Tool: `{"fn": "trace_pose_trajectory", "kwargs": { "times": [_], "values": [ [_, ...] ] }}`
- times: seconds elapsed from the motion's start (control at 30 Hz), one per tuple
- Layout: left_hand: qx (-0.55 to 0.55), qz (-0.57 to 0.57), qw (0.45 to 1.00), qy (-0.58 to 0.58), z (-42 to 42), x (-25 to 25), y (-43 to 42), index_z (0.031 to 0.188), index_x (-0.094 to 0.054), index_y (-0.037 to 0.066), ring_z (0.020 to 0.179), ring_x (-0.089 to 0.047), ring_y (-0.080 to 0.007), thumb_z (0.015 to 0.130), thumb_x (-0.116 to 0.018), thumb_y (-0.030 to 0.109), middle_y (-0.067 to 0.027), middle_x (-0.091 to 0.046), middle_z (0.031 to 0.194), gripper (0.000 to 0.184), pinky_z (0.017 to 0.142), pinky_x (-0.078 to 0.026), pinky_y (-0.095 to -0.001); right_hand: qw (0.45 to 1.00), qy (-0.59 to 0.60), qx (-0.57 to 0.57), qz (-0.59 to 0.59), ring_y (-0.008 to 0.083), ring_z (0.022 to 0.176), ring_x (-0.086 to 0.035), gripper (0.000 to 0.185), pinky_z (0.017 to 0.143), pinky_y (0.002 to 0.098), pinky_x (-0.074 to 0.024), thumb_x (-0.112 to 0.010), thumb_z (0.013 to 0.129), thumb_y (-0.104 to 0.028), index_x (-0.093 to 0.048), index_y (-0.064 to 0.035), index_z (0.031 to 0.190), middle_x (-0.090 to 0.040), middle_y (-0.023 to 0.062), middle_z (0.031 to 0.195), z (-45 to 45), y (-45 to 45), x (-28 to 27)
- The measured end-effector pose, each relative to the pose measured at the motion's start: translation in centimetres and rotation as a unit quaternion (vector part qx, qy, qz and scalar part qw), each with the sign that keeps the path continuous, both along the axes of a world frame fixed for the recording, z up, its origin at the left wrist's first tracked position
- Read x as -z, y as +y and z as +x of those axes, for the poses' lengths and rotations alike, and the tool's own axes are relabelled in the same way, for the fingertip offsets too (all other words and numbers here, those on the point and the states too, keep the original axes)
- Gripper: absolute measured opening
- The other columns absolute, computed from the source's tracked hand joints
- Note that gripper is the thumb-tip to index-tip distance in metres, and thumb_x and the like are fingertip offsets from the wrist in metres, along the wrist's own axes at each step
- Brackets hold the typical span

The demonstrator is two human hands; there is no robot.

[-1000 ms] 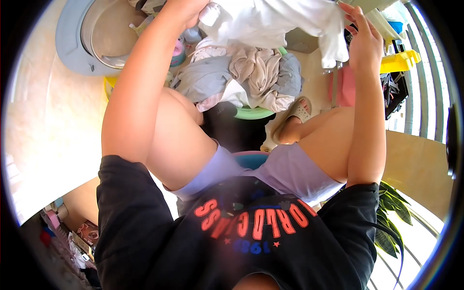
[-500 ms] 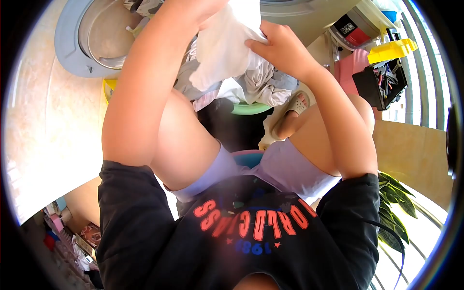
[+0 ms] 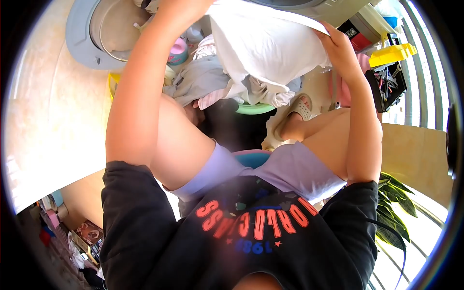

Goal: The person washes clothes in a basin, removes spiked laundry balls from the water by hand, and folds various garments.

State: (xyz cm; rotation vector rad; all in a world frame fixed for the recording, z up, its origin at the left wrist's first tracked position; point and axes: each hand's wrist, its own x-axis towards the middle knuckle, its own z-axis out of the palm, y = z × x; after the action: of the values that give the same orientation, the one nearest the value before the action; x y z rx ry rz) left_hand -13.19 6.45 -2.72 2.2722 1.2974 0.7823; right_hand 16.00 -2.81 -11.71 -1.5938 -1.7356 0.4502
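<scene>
A white cloth (image 3: 266, 41) is stretched out between my two hands at the top of the view. My left hand (image 3: 191, 6), partly cut off by the top edge, is at the cloth's upper left corner. The fingers of my right hand (image 3: 336, 43) are closed on its right edge. Below and behind the cloth, a heap of grey and white clothes (image 3: 198, 79) lies in a green basin (image 3: 253, 109). Dark clothes (image 3: 237, 128) lie between my legs, in front of the basin.
An open round washer door (image 3: 79, 36) stands at the upper left. A pink and blue container (image 3: 178, 53) is near it. On the right are a yellow tray (image 3: 392, 54), a black tool box (image 3: 386, 87) and a plant (image 3: 394, 203). A sandalled foot (image 3: 300, 108) is beside the basin.
The cloth was bunched between my hands half a second ago and is now spread wide. My right hand has moved right and holds its edge.
</scene>
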Motion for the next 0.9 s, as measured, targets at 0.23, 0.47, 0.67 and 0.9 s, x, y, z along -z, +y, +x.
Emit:
{"fn": "trace_pose_trajectory", "kwargs": {
  "times": [0.23,0.47,0.67,0.9],
  "values": [
    [0.107,-0.135,0.981,0.092,-0.4,1.4,-2.5,0.105,-0.071,0.004,0.082,-0.060,-0.0171,0.084,-0.072,0.046,-0.0063,-0.066,0.089,0.047,0.066,-0.047,-0.0310,0.995,0.031,0.047,0.078,0.0203,0.094,-0.063,0.031,0.087,0.0289,-0.0484,-0.051,0.090,-0.009,-0.062,-0.0021,0.118,-0.067,0.0109,0.103,1.1,-0.3,-2.5],
    [0.185,-0.243,0.946,0.108,-4.2,5.1,2.6,0.103,-0.067,0.001,0.072,-0.046,-0.0064,0.090,-0.068,0.039,0.0036,-0.054,0.078,0.040,0.061,-0.039,-0.0229,0.894,0.442,-0.072,-0.003,0.0139,0.091,-0.065,0.031,0.080,0.0261,-0.0514,-0.051,0.095,-0.010,-0.059,-0.0031,0.124,-0.067,0.0058,0.103,-1.7,-0.4,-4.8],
    [0.101,-0.261,0.960,0.021,-6.7,5.4,5.0,0.111,-0.069,0.006,0.081,-0.056,-0.0063,0.091,-0.066,0.027,0.0022,-0.066,0.094,0.029,0.071,-0.042,-0.0206,0.927,0.328,-0.167,-0.074,0.0158,0.095,-0.062,0.037,0.090,0.0257,-0.0463,-0.049,0.080,-0.002,-0.063,0.0011,0.115,-0.066,0.0083,0.106,0.5,-0.7,-4.5],
    [0.110,-0.321,0.939,-0.052,-7.9,5.4,4.9,0.109,-0.068,0.003,0.089,-0.063,-0.0090,0.092,-0.060,0.011,-0.0040,-0.069,0.101,0.022,0.070,-0.049,-0.0238,0.857,0.127,-0.381,-0.322,0.0160,0.085,-0.062,0.031,0.081,0.0266,-0.0463,-0.056,0.074,-0.004,-0.068,0.0007,0.102,-0.068,0.0054,0.093,-1.5,-2.1,-5.6]
  ]
}}
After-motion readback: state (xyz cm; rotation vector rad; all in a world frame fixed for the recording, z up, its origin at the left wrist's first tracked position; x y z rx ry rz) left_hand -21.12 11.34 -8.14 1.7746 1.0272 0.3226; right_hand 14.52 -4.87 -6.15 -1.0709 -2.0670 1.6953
